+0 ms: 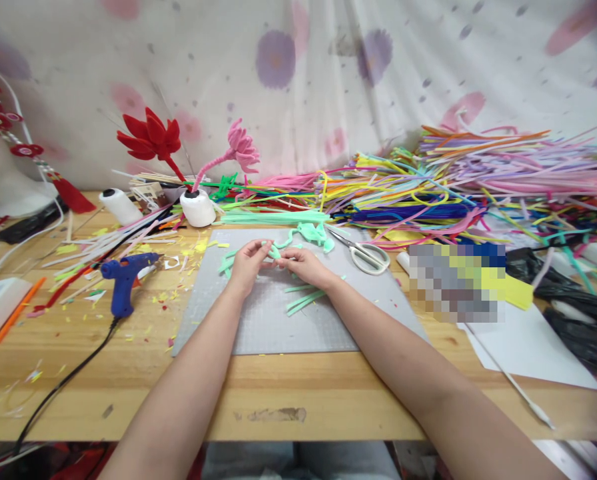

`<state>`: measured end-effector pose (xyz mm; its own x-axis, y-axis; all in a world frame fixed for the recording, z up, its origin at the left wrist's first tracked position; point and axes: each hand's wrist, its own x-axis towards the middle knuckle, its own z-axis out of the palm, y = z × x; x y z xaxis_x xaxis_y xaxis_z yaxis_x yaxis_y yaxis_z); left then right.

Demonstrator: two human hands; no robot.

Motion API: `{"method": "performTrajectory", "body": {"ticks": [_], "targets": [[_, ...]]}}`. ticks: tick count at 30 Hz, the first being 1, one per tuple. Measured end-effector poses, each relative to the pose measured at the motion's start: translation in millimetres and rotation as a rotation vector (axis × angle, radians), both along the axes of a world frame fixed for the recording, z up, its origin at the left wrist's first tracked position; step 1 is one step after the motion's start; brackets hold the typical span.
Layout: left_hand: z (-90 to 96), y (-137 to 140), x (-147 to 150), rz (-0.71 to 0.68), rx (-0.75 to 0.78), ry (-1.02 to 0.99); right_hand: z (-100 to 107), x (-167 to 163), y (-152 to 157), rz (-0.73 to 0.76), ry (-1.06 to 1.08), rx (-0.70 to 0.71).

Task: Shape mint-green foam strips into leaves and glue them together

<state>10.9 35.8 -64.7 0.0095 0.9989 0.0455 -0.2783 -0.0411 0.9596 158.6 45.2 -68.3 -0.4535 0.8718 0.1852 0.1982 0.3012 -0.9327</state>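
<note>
Two bare arms (188, 380) come in closest, reaching over the front edge of the wooden desk (323, 393). The left hand (250, 262) has a soft green piece (275, 253) pinched between its thumb and fingers. The right hand (302, 265) is pinching the same piece from the other side, and the fingertips nearly meet. The piece is held up over a gray mat (293, 337), near the middle of its far half.

Some flat green strips (303, 307) lie on the mat by the right wrist, and a few more are just beside the left hand. A curly green shape (312, 233) sits a bit past the hands. I can't tell if it is joined to the held piece. Right next to it are scissors (372, 259) with pale handles.

Farther left, a blue glue gun (122, 283) is on the desk, with yellow scraps around it. Behind the mat, a big red flower (151, 135) and a pink flower (243, 148) stick up by a white spool (198, 209). A huge heap of fuzzy colored sticks (483, 173) fills the back right, before a flowery cloth (323, 73).
</note>
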Motion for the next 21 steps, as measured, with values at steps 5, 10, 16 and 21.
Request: {"method": "performTrajectory", "body": {"ticks": [5, 10, 16, 21], "targets": [[0.5, -0.8, -1.1, -0.067, -0.014, -0.091, 3.8, 2.4, -2.6, 0.012, 0.078, -0.128], [-0.8, 0.2, -0.9, -0.056, -0.007, -0.143, 6.2, 2.9, -4.9, 0.069, 0.171, -0.191], [0.3, 0.7, 0.2, -0.066, -0.035, -0.177, 3.5, 3.6, -4.8, 0.089, 0.193, -0.213], [-0.9, 1.9, 1.1, 0.02, -0.069, -0.134, 0.6, 0.8, -4.0, 0.065, 0.115, -0.125]]}}
